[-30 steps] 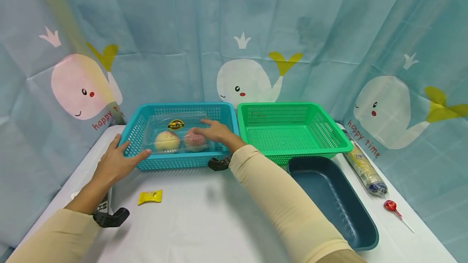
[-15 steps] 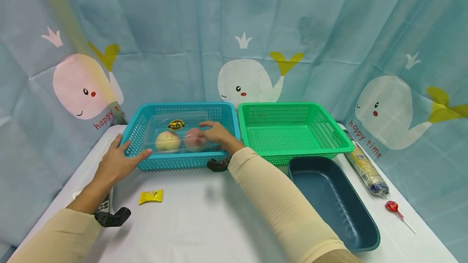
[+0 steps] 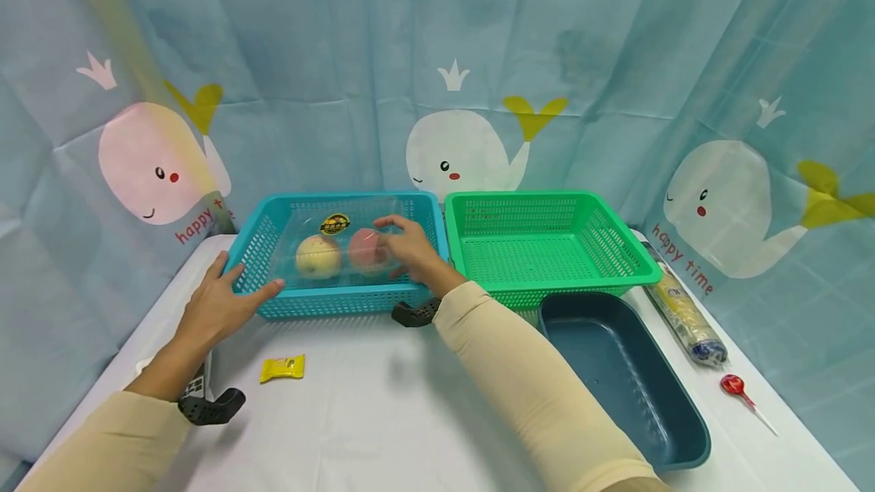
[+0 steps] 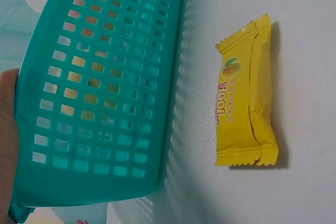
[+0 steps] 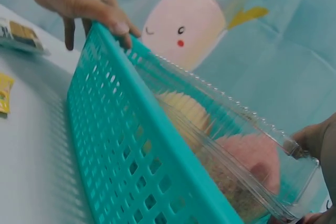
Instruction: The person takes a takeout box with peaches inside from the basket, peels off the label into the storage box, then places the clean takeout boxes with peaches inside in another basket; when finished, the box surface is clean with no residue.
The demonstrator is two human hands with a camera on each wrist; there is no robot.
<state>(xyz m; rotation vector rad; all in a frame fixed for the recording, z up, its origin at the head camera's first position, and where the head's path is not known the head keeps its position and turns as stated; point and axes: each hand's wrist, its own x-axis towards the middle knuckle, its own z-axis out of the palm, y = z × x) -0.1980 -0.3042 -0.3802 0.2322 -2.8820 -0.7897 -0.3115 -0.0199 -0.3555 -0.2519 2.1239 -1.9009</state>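
Observation:
In the head view, a clear plastic clamshell box (image 3: 352,241) with a black-and-gold label holds a yellowish peach (image 3: 318,257) and a pink peach (image 3: 367,247). My right hand (image 3: 413,249) grips its right end, thumb and fingers around the edge. The box is tilted, its far side raised, inside the blue basket (image 3: 355,300). At that basket's front left corner my left hand (image 3: 212,302) rests on the rim, thumb and fingers spread. In the left wrist view, the basket's perforated wall (image 4: 100,77) hides most of what is inside.
A green basket (image 3: 547,283) stands right of the blue one. A dark blue tub (image 3: 636,378) sits before it. Further right lie a long wrapped packet (image 3: 683,317) and a red lollipop (image 3: 733,386). A yellow wrapped snack (image 3: 282,368) lies near my left wrist.
My right hand has closed round the right end of the clear box. The box has risen slightly, shifted right and tilted. My left hand has stayed on the blue basket's corner.

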